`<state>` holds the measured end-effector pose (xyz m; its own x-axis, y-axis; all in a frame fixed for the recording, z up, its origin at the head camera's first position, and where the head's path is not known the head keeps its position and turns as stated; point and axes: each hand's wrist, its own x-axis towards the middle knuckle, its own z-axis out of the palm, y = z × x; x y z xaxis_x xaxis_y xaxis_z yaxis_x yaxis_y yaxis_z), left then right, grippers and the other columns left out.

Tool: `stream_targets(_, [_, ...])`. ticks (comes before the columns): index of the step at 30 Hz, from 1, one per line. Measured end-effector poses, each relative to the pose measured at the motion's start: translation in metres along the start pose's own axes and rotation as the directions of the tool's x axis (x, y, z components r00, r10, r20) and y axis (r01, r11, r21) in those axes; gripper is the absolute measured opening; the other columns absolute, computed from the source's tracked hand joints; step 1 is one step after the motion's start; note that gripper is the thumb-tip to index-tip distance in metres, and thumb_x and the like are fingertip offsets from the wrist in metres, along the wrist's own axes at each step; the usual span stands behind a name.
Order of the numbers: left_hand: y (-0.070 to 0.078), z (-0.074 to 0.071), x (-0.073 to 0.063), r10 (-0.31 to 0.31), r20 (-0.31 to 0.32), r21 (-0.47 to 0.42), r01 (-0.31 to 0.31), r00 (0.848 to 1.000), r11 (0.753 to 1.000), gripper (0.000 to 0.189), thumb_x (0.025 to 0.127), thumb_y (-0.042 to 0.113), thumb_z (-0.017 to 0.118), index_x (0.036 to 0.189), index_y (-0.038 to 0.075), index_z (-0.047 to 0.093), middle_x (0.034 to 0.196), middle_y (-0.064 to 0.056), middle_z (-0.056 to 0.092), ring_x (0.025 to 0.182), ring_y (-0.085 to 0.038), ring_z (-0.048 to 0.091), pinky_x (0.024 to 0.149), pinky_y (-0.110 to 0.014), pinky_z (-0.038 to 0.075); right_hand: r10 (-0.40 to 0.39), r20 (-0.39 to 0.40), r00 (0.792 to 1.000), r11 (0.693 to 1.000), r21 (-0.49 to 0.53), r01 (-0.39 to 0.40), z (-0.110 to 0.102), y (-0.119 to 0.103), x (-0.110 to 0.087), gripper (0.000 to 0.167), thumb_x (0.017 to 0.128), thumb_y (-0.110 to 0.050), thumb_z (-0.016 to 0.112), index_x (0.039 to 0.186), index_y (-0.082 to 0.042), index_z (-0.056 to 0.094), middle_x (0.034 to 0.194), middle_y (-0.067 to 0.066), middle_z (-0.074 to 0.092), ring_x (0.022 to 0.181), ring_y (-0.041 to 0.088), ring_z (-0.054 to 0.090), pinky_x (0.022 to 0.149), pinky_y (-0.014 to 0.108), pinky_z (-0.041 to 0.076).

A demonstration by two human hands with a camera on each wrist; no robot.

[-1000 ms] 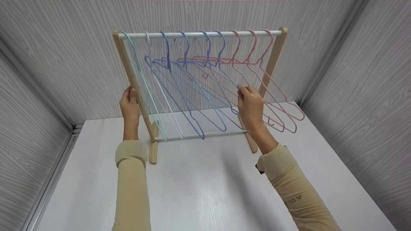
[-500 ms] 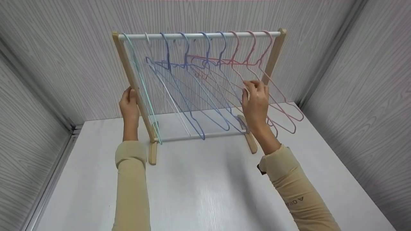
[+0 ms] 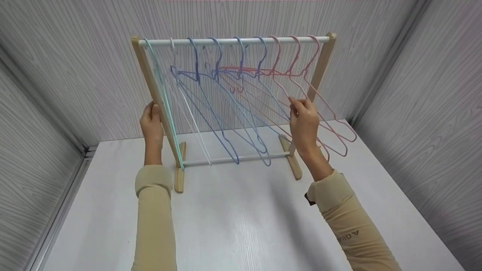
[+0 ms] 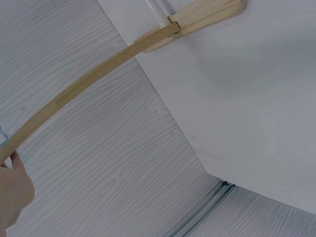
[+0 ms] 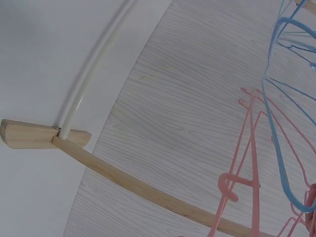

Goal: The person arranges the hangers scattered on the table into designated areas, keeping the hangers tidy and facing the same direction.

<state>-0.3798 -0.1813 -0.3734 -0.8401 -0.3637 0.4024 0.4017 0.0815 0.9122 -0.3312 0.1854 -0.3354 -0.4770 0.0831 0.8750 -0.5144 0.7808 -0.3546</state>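
Observation:
A small wooden rack with a white top rod (image 3: 228, 41) carries several hangers. My left hand (image 3: 151, 122) grips the rack's left wooden post (image 3: 147, 77); in the left wrist view that hand (image 4: 15, 195) shows at the lower left edge. With thumb and fingertips, my right hand (image 3: 305, 126) pinches the sloping arm of the leftmost pink hanger (image 3: 279, 54). To its left hang several blue hangers (image 3: 264, 54), a white hanger (image 3: 172, 46) and a teal hanger (image 3: 171, 124). In the right wrist view, pink hangers (image 5: 254, 163) appear, the fingers mostly cut off.
The rack's left foot (image 3: 179, 180) and right foot (image 3: 295, 169) stand on a white table (image 3: 226, 222). A lower white rod (image 3: 248, 157) joins the posts. Wood-grain panels (image 3: 94, 56) rise behind and at both sides.
My right hand has let go of the rightmost blue hanger, moved right, and taken hold of a pink one. The blue, white and teal hangers have swung. My left hand stays on the post.

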Motion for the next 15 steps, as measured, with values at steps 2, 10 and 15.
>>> stream_targets(2, [-0.001, 0.000, 0.001, 0.001, -0.001, 0.000, -0.001, 1.000, 1.000, 0.051, 0.097, 0.033, 0.043, 0.135, -0.002, 0.041, 0.129, -0.018, 0.048, 0.117, -0.024, 0.047, 0.096, -0.028, 0.038, 0.015, -0.004, 1.000, 1.000, 0.005, -0.015, -0.002, 0.002, 0.001, 0.018, 0.086, 0.009, 0.059, 0.100, 0.004, 0.068, 0.086, 0.015, 0.057, 0.076, 0.023, 0.054, 0.066, 0.030, 0.050])
stream_targets(10, [0.008, 0.000, -0.001, -0.063, 0.032, 0.030, 0.062, 0.998, 0.998, 0.048, 0.099, 0.028, 0.039, 0.138, -0.001, 0.036, 0.136, -0.017, 0.042, 0.123, -0.025, 0.041, 0.098, -0.028, 0.036, 0.051, 0.030, 0.998, 0.999, -0.003, -0.051, -0.007, 0.008, 0.002, 0.017, 0.089, 0.004, 0.057, 0.103, 0.004, 0.067, 0.090, 0.017, 0.058, 0.081, 0.026, 0.055, 0.070, 0.033, 0.050])
stream_targets(15, [0.023, 0.000, -0.008, -0.063, 0.035, 0.028, 0.062, 0.997, 0.998, 0.045, 0.101, 0.020, 0.038, 0.137, -0.005, 0.035, 0.135, -0.021, 0.041, 0.123, -0.029, 0.040, 0.099, -0.032, 0.035, 0.080, 0.004, 0.997, 0.996, -0.026, -0.080, -0.012, 0.008, 0.006, 0.015, 0.090, -0.003, 0.059, 0.102, 0.003, 0.067, 0.094, 0.016, 0.059, 0.088, 0.027, 0.054, 0.074, 0.037, 0.047])
